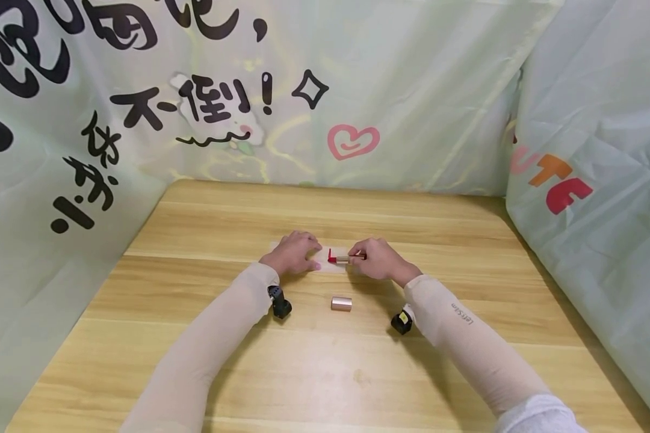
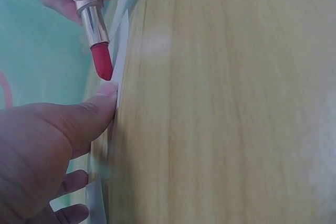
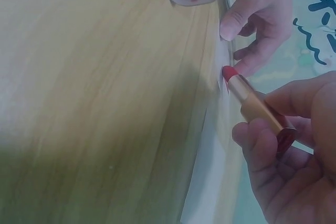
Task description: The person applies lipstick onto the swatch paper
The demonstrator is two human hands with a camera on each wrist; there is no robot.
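Observation:
A red lipstick [image 1: 342, 260] in a gold tube is pinched between the thumb and fingers of my right hand [image 1: 380, 260]. Its red tip [image 2: 102, 62] points left, at a white sheet of paper [image 1: 324, 260] lying on the table. On the paper, a short red mark shows by the tip in the head view. My left hand [image 1: 294, 252] rests on the paper's left part with fingers spread, its thumb pressing the sheet near the lipstick tip. Nearer to me lies the lipstick cap [image 1: 341, 304] on its side, its hollow end visible in the right wrist view.
The wooden table [image 1: 325, 373] runs back to a pale green printed curtain [image 1: 422, 108], and another curtain [image 1: 601, 132] hangs along the right side. Small black wrist cameras [image 1: 280, 302] sit under both sleeves.

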